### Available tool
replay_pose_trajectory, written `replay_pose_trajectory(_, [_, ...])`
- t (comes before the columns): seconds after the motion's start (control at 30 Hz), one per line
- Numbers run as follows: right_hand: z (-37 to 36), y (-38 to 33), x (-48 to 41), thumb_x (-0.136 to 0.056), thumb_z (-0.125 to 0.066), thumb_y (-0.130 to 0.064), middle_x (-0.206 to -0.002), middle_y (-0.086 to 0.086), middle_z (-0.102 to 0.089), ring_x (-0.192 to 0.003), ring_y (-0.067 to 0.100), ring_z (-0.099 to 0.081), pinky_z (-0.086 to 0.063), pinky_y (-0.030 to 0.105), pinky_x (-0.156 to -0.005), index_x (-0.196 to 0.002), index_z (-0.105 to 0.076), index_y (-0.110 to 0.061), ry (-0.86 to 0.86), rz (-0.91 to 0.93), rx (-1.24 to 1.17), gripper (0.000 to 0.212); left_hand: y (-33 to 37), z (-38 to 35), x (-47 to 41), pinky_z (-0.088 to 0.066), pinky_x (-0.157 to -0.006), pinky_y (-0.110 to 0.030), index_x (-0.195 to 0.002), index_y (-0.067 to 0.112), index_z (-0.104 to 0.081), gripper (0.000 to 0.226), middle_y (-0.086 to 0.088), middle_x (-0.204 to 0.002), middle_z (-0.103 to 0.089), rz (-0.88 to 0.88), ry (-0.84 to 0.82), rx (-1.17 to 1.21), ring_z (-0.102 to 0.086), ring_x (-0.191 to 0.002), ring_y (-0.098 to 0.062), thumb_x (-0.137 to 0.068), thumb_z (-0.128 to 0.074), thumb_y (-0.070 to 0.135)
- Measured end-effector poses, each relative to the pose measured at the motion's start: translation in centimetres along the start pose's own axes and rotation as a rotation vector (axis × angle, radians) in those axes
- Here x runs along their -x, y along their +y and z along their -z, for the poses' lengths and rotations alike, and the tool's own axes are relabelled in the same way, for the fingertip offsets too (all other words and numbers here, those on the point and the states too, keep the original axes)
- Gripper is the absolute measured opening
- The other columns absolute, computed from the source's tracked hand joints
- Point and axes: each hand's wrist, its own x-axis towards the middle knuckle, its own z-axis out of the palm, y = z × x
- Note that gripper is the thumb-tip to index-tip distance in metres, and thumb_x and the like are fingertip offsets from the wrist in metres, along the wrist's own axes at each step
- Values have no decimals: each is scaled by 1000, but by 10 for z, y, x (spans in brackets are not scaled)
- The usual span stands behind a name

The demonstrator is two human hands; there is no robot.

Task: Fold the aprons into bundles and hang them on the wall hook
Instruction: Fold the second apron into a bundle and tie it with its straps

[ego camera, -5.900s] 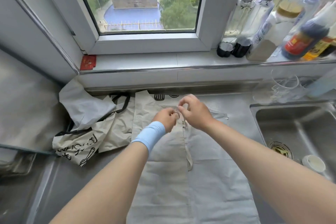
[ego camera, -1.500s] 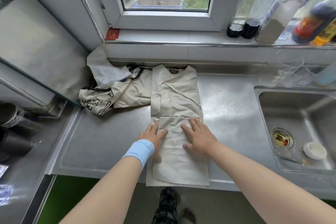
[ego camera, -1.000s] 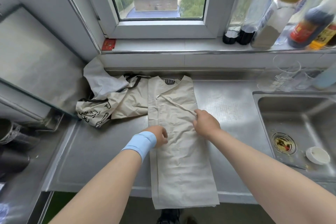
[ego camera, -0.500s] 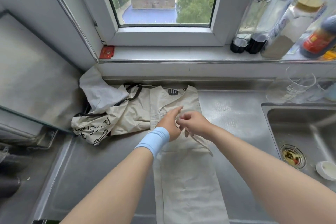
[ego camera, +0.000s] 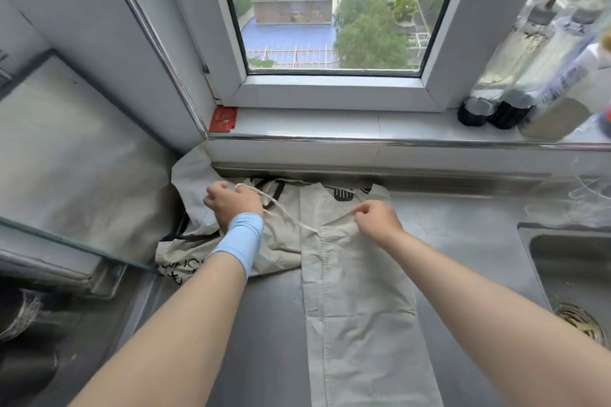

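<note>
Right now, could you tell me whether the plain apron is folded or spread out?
Folded lengthwise into a narrow strip, not yet bundled: the apron shows stacked edges down its left side.

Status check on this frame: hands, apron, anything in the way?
Left hand grips the tie string, stretched left. Right hand pinches the folded apron, flat on the counter. Crumpled second apron lies under left wrist.

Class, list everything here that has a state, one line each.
Long beige cloth apron, folded into a strip, flat on the steel counter.
Thin beige tie string, stretched leftward.
Left hand, grips the string.
Right hand, pinches the folded apron.
Crumpled printed beige apron, unfolded, heaped in the corner.
</note>
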Motion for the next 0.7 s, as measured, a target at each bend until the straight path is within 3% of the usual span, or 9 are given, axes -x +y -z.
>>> replay_pose_trajectory(0.03, [4,4,-5,-90,-50,-17,-119,1,-67,-105,22,-63,-49,30,-89,-106,-69,-27,68,-33,53,26,2,-1,1,-44,-83,-41,-116,13,-52,33,-13,-131,-46,-57,42,-6,-56,-106,-37,-84,-47,5])
replay_pose_trajectory(0.1, [9,11,-16,-90,-48,-14,-135,6,-52,-115,28,-59,-46,33,-95,-127,-59,-21,177,-126,103,39,1,-11,4,-44,-84,-41,-110,16,-56,41,-10,-126,-47,-417,66,-110,-54,-107,-34,-73,-50,1])
replay_pose_trajectory(0.17, [11,20,-25,-92,-46,-13,-140,12,-42,-116,34,-57,-45,38,-96,-136,-48,-16,221,-239,116,44,-6,-31,13,-38,-88,-40,-99,22,-65,38,-6,-121,-53,-858,-38,-363,-50,-108,-31,-66,-54,8])
replay_pose_trajectory(0.23, [10,29,-31,-94,-45,-16,-139,14,-44,-119,37,-55,-44,38,-96,-136,-45,-12,203,-338,126,41,-12,-51,24,-28,-96,-41,-101,29,-67,34,-1,-132,-50,-1064,-205,-741,-42,-120,-27,-70,-57,18])
replay_pose_trajectory(0.33, [9,43,-38,-88,-51,-25,-117,8,-62,-105,33,-61,-45,33,-84,-113,-58,-16,168,-360,80,27,-11,-76,37,-24,-98,-39,-109,32,-64,30,3,-129,-49,-1043,-386,-1025,-38,-119,-24,-82,-53,25])
replay_pose_trajectory(0.4, [10,47,-38,-78,-57,-29,-82,0,-63,-81,28,-59,-44,31,-75,-81,-58,-20,153,-312,9,10,-3,-88,44,-29,-94,-36,-110,31,-61,27,3,-119,-54,-1040,-482,-917,-44,-114,-23,-85,-51,24])
replay_pose_trajectory(0.43, [9,46,-37,-74,-59,-29,-71,-4,-61,-74,26,-58,-44,31,-73,-71,-56,-17,156,-288,-47,12,1,-94,48,-31,-94,-35,-113,30,-60,29,2,-119,-56,-1031,-563,-848,-46,-113,-24,-87,-50,22])
replay_pose_trajectory(0.6, [10,34,-23,-79,-67,-12,-74,-5,-69,-68,13,-61,-48,29,-67,-78,-68,-19,101,-51,-404,7,22,-122,58,-34,-106,-38,-137,22,-46,44,-3,-135,-53,-909,-812,-584,-43,-127,-26,-93,-51,27])
replay_pose_trajectory(0.7, [14,32,-16,-85,-69,-3,-79,3,-66,-71,14,-58,-47,31,-68,-83,-67,-13,-4,95,-480,10,35,-133,60,-34,-109,-39,-143,25,-42,53,-2,-142,-51,-772,-945,-602,-44,-131,-26,-93,-51,38])
